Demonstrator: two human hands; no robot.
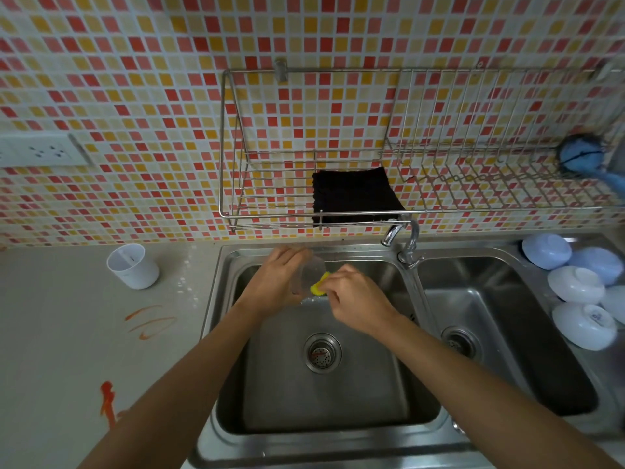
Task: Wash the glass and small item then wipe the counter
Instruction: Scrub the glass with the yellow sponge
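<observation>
Over the left basin of the steel sink [338, 431], my left hand [275, 282] grips a clear glass [313, 272], tilted on its side and mostly hidden behind the fingers. My right hand [355, 299] pinches a yellow sponge [318, 286] against the mouth of the glass. On the grey counter [67, 333] to the left are orange smears [150, 321] and a second orange streak [108, 402] near the front.
A white divided cup [132, 265] stands on the counter at the back left. The faucet [404, 240] rises between the two basins. A black cloth [355, 194] lies in the wall wire rack [270, 211]. Upturned white bowls [581, 306] sit right of the sink.
</observation>
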